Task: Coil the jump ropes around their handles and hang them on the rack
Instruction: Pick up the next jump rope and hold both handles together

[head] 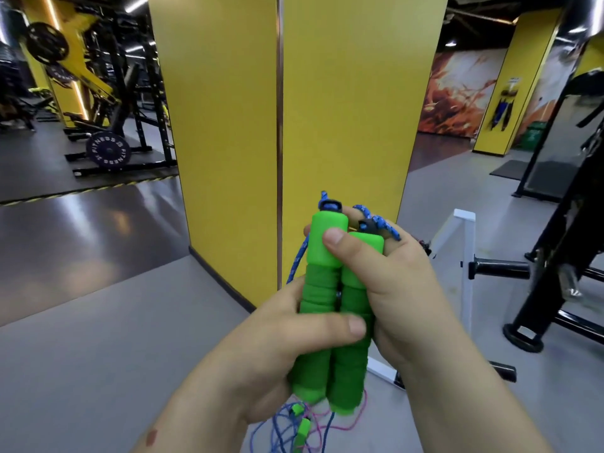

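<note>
Handles (340,308): two green foam jump-rope handles, held side by side and upright in front of the chest, touching along their length. Left hand (271,348) wraps the lower half of the pair from the left, thumb laid across the front of both handles, fingers hidden behind. Right hand (389,289) clasps the upper half from the right, thumb pressed on the top section of the left handle, fingertips curling round the back. Both hands closed on the pair.

Blue rope (379,220) leaves the dark caps at the top ends; one strand loops over the right hand's fingers, another drops down the left side of the handles behind the left hand.

Below the hands, on the grey floor (98,371): loose tangle of blue and pink cord (313,429) with small green pieces among it.

White rack frame (464,256) stands just right of the hands, black peg projecting from it. Yellow pillar (294,109) directly behind.
</note>
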A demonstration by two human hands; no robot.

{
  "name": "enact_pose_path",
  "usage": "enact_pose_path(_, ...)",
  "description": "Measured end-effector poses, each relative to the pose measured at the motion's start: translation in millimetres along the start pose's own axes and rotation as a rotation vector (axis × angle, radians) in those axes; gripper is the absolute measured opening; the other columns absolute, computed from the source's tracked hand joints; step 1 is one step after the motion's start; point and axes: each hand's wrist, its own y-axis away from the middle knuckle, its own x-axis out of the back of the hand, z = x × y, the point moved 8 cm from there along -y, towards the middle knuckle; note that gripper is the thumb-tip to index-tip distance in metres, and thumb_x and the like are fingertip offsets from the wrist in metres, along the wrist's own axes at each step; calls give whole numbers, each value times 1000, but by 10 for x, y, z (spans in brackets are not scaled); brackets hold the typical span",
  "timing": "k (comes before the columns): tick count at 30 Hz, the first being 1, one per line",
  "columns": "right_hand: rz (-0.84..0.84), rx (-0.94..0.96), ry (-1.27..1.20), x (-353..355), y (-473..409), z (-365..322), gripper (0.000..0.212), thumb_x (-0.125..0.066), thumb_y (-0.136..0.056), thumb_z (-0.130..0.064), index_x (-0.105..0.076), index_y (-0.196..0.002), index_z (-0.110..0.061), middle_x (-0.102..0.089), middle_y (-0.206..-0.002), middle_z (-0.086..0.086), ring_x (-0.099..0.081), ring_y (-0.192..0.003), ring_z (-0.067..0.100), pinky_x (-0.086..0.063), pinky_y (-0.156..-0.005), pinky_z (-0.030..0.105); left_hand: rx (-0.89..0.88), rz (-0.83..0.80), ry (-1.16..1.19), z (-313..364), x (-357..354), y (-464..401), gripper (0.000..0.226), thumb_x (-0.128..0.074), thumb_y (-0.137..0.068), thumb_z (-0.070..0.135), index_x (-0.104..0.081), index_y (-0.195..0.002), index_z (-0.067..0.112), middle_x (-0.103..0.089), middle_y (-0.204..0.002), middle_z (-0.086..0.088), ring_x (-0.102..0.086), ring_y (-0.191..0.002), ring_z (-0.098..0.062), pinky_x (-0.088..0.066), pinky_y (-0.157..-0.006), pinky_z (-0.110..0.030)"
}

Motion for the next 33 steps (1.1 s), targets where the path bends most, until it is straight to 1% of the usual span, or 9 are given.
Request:
enact_pose_path(5, 5, -81, 182, 85, -54, 86, 35, -68, -82, -51, -71, -93, -18, -67, -83, 11, -64, -77, 28, -52, -77, 55, 130, -55, 14, -162, 74, 142, 39, -80, -74, 12, -72, -112, 21, -70, -99, -13, -70, -89, -35, -56, -74, -46)
enact_pose_path(9, 234, 160, 285, 415, -139, -136, 43, -60, -80, -60, -64, -83, -16, -62, -82, 1, -57, -80, 17, -46, -82, 45, 110, -68, 2, -50, 136, 178, 35, -76, -79, 8, -72, -110, 21, -72, -101, -18, -70, -88, -33, -55, -76, -47)
enact_pose_path(11, 80, 167, 194, 325, -183, -142, 36, -62, -82, -46, -65, -102, -17, -66, -97, -1, -61, -93, 16, -46, -89, 40, 137, -71, 4, -60, 132, 191, 33, -75, -81, 5, -71, -112, 17, -70, -102, -19, -70, -94, -35, -58, -81, -58)
enact_pose_path(13, -164, 23, 99, 111, -160, -34, 42, -58, -88, -42, -63, -125, -22, -68, -117, 11, -63, -111, 36, -46, -96, 58, 164, -114, 10, -102, 79, 196, 35, -75, -82, 3, -69, -114, 15, -69, -103, -19, -69, -97, -37, -60, -77, -55)
enact_pose_path(16, -362, -75, 112, -24, -56, 6, 46, -60, -84, -44, -63, -128, -30, -60, -107, 26, -50, -104, 67, -37, -76, 81, 177, -173, 36, -140, 36, 194, 41, -76, -75, 4, -69, -115, 12, -67, -98, -20, -69, -90, -37, -56, -65, -39)
enact_pose_path(21, -235, 6, 230, 87, -101, -45, 41, -59, -84, -52, -68, -113, -25, -54, -86, 17, -53, -74, 34, -44, -69, 45, 199, -211, 36, -197, 70, 201, 41, -72, -70, 4, -74, -111, 12, -70, -99, -24, -67, -85, -33, -51, -66, -35)
enact_pose_path(26, -254, 26, 330, 56, -90, -67, 32, -54, -91, -49, -70, -117, -39, -67, -89, -10, -61, -80, 10, -47, -73, 28, 260, -176, -2, -321, 117, 221, 43, -72, -71, -3, -74, -110, 14, -66, -95, -17, -66, -87, -29, -57, -75, -45)
enact_pose_path(30, -306, -11, 307, 34, -68, -82, 23, -61, -92, -37, -76, -107, -30, -68, -87, -6, -61, -72, 9, -49, -61, 22, 292, -118, 3, -361, 113, 260, 48, -84, -63, 9, -74, -108, 19, -68, -97, -13, -67, -89, -26, -57, -67, -39)
enact_pose_path(33, -243, -34, 338, 155, -120, -30, 22, -58, -91, -35, -76, -102, -30, -66, -84, -3, -58, -72, 16, -46, -61, 34, 324, -125, 97, -360, 10, 262, 56, -88, -64, 36, -71, -114, 16, -70, -104, -17, -69, -93, -31, -58, -63, -37)
